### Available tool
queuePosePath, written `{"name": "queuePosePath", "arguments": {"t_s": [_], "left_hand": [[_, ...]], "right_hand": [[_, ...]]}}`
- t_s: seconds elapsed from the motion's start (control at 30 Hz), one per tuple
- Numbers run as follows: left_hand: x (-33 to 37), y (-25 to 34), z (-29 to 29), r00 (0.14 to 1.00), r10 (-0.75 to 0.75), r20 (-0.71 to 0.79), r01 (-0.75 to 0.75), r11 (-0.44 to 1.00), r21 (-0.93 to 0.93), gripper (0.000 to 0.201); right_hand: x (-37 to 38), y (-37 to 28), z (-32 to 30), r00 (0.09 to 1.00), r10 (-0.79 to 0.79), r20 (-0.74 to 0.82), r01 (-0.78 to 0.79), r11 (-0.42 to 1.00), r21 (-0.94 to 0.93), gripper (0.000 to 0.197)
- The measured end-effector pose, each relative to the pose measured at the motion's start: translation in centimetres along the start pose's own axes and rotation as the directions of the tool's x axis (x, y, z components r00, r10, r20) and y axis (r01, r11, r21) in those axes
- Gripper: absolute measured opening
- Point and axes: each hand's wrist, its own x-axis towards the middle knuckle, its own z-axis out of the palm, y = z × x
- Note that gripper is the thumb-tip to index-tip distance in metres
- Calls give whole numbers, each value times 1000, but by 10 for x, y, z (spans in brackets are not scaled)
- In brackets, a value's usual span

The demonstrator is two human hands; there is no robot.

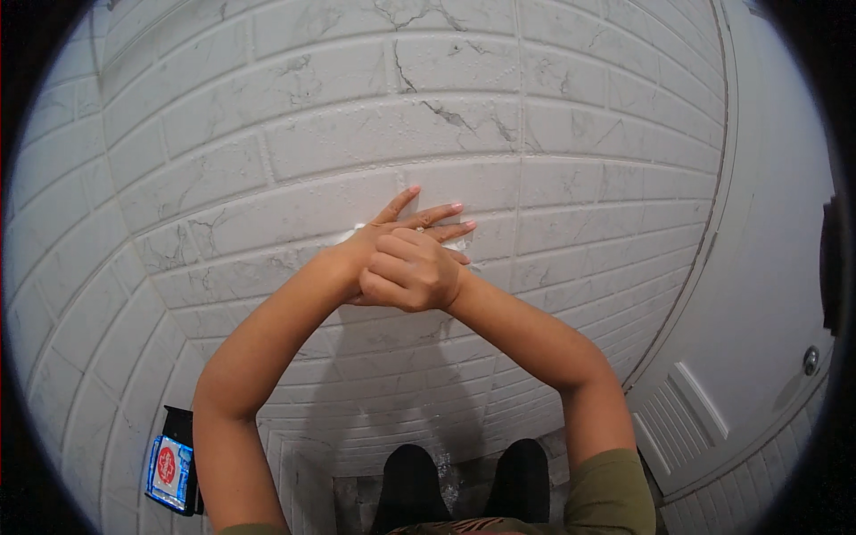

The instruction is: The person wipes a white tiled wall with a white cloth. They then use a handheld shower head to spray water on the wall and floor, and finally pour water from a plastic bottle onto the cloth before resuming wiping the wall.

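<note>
My left hand is stretched out in front of the white tiled wall, fingers spread and pointing up and to the right. White, soft-looking material, like a wipe or tissue, peeks out beneath its fingers and by the back of the hand. Most of that material is hidden, so its exact kind does not show. My right hand is closed in a fist, crossing over the back of my left hand and covering part of it. Whatever the curled fingers hold, if anything, is out of sight.
Low at the left, a blue and white packet with a red round mark sits in a black holder. A white door with a louvred vent and a round metal knob stands at the right. Droplets dot the wall tiles.
</note>
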Motion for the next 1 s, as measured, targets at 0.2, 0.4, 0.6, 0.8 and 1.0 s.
{"name": "queuePosePath", "arguments": {"t_s": [0.2, 0.4, 0.6, 0.8, 1.0], "left_hand": [[-2, 0, 6, 998, 5, -60, -9, 998, -69, 47], [-9, 1, 1, 1000, -15, -26, 13, 998, -61, 47], [2, 5, 0, 1000, -20, -16, 18, 995, -98, 47], [-5, 6, 18, 983, -58, -175, 48, 997, -61, 47], [-2, 11, 13, 986, -96, -134, 95, 995, -13, 48]], "right_hand": [[24, -6, 7, 983, -23, -181, 26, 1000, 15, 20], [27, -8, -2, 993, 15, -120, -16, 1000, -5, 22], [-4, -6, 4, 993, -36, -112, 36, 999, -7, 20], [25, -13, 1, 999, 50, 2, -50, 997, 51, 15], [-3, -9, -14, 993, 65, 97, -73, 994, 84, 15]]}}
